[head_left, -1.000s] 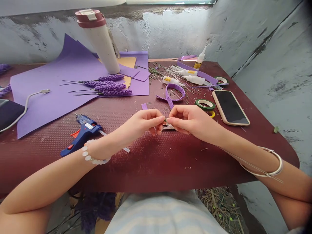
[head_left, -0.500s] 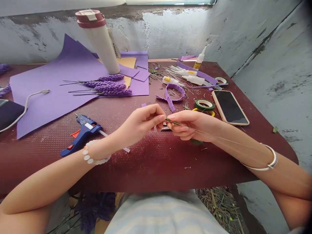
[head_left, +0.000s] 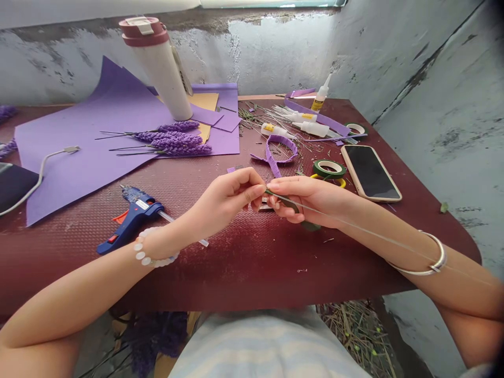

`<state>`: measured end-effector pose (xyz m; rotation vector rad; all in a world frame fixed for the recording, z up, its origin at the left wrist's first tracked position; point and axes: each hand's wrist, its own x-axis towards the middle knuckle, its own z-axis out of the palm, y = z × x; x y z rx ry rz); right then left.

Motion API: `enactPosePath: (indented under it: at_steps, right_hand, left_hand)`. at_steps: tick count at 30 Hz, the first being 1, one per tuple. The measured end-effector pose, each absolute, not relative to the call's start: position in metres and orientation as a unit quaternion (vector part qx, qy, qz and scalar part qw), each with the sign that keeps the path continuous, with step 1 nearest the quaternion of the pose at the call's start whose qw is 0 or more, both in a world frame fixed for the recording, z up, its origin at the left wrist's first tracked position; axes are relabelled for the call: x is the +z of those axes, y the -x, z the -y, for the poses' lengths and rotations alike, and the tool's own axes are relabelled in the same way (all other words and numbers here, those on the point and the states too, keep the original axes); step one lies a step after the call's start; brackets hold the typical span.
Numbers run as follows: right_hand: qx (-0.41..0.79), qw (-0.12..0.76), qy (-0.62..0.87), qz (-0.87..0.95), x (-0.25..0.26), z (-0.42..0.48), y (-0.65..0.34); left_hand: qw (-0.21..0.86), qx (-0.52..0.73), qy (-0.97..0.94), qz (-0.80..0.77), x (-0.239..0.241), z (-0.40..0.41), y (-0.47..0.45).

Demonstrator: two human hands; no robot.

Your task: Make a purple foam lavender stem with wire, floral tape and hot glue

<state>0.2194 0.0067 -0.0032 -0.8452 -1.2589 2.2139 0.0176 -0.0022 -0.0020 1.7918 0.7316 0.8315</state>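
Observation:
My left hand point(head_left: 226, 198) and my right hand point(head_left: 309, 198) meet over the middle of the dark red table point(head_left: 236, 262). Both pinch the same thin wire point(head_left: 354, 228), which runs back along my right forearm. Green floral tape point(head_left: 285, 200) is wound round the wire's tip between my fingertips, and a strip of it trails under my right hand. A green tape roll point(head_left: 329, 168) lies just beyond my right hand, with a curled purple paper strip point(head_left: 280, 148) behind it.
A blue glue gun point(head_left: 132, 215) lies left of my left hand. Finished purple lavender stems point(head_left: 173, 140) rest on purple paper sheets point(head_left: 79, 152). A white tumbler point(head_left: 161, 63) stands at the back. A phone point(head_left: 370, 172), glue bottles point(head_left: 311, 127) and loose wires point(head_left: 275, 113) lie at the right.
My right hand has turned over and slid a little along the wire; the wire's free end has swung up along my right forearm. My left hand keeps its pinch.

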Motion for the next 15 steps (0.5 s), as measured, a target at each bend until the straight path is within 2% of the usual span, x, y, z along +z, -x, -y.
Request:
enactPosePath:
  at_steps: [15]
  right_hand:
    - [0.726,0.252,0.344,0.54,0.0001,-0.0049,-0.2187]
  left_hand:
    - [0.495,0.331,-0.746,-0.296,0.001,0.0046,-0.0186]
